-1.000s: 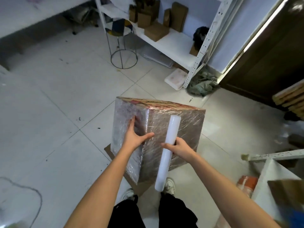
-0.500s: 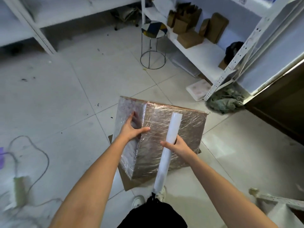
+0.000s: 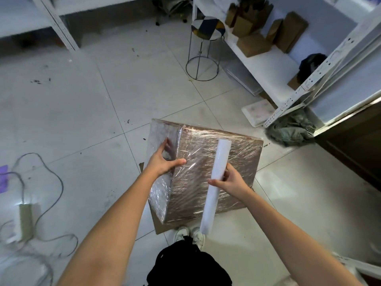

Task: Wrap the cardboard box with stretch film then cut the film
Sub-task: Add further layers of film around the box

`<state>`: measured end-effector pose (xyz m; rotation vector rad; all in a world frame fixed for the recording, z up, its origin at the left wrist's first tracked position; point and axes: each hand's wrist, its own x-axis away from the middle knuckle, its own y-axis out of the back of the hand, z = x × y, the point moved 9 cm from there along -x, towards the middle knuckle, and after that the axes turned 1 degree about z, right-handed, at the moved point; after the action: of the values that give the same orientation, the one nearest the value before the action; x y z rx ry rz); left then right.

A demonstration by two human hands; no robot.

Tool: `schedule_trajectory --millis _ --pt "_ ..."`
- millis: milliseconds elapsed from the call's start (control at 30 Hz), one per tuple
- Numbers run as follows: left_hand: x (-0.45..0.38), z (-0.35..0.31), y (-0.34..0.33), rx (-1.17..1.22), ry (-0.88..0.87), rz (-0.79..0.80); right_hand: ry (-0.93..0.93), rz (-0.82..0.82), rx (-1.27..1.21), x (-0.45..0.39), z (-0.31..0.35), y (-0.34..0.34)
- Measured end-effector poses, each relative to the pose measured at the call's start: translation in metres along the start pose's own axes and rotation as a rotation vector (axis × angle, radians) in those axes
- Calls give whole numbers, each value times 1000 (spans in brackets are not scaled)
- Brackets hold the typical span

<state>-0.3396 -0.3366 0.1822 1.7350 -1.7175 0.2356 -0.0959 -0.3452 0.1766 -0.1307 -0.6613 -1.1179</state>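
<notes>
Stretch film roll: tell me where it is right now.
In the head view the stretch film roll stands near upright at centre, against the wrapped cardboard box, held mid-length by the right hand.

Both forearms are extended forward; the left hand (image 3: 162,162) is spread flat, the right hand (image 3: 231,182) curled in a grip.

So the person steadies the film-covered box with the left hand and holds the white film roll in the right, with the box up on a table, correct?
Not quite: the box stands on the tiled floor, as the head view shows. The left hand does steady it and the right hand holds the roll.
</notes>
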Motion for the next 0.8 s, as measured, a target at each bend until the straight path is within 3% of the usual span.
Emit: schedule_trajectory --millis 367,667,800 --pt "-10 10 9 27 -21 20 -5 -12 95 12 20 -16" --pt "-16 12 14 70 -14 48 40 -197 110 22 38 -2" --pt "-12 18 14 99 -7 22 36 -187 210 11 46 5"
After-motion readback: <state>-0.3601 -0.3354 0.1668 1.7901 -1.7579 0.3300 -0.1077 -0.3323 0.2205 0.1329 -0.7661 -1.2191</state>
